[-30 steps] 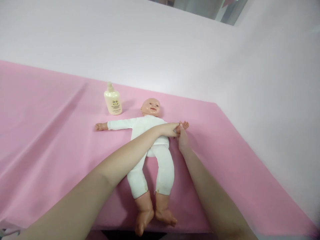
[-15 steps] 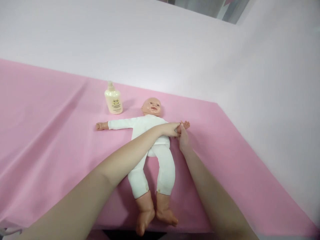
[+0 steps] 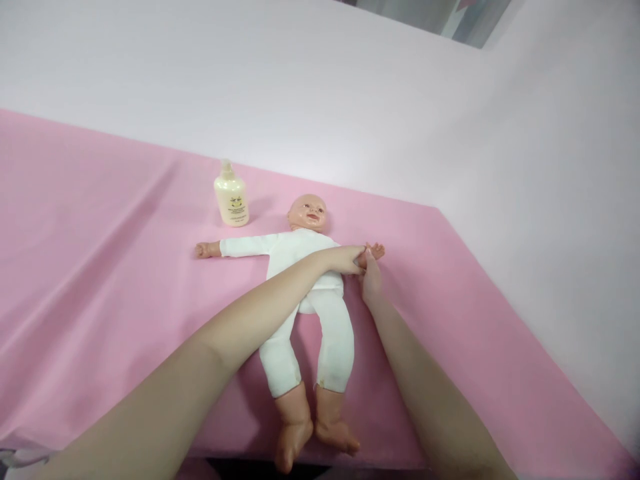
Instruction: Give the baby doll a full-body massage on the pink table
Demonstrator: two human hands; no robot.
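Doll [image 3: 336, 337] lies partly hidden behind the left hand [image 3: 349, 259] and forearm [image 3: 270, 310].

"Where is the head view taken from?"

"From above the near side of the table [image 3: 480, 333], pointed forward and down."

"How near?"

"The doll [image 3: 336, 337] is framed head to feet; the left hand [image 3: 348, 259] and right hand [image 3: 371, 279] are seen from behind, just off centre toward four o'clock."

"Beyond?"

"Wall [image 3: 250, 80] is caught from ten through three."
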